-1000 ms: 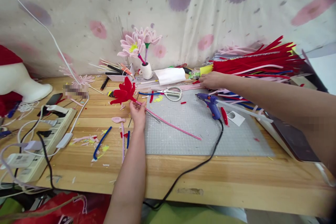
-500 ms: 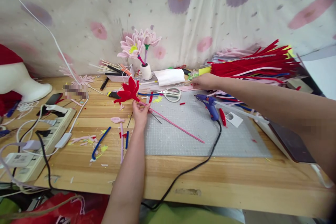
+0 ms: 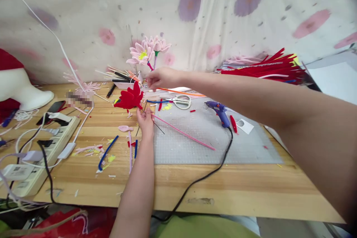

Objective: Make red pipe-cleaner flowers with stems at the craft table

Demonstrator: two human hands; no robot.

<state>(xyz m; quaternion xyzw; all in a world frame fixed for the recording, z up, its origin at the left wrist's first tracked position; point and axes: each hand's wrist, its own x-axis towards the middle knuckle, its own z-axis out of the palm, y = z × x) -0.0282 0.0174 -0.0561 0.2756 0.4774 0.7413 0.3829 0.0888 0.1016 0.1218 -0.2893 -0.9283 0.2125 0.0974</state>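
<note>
My left hand (image 3: 145,121) is closed around the base of a red fuzzy flower (image 3: 129,96), whose petals spread to the upper left. A thin pink stem (image 3: 182,132) runs from that hand down to the right over the grey cutting mat (image 3: 181,154). Above it, my right hand (image 3: 158,79) is closed in front of the white mug, with an orange pipe cleaner (image 3: 181,92) trailing from it to the right under the forearm. The right fingertips are partly hidden. White-handled scissors (image 3: 181,102) lie just below the orange piece.
A blue glue gun (image 3: 219,111) with a black cord rests on the mat. Red pipe cleaners (image 3: 264,70) are heaped at the back right. Pink flowers (image 3: 145,52) stand at the back. A power strip (image 3: 52,152) sits left, and blue and pink scraps lie between.
My right hand has swung left from the back-right bundles to beside the red flower, now with the orange pipe cleaner. The left hand and flower shifted slightly left, and the flower turned.
</note>
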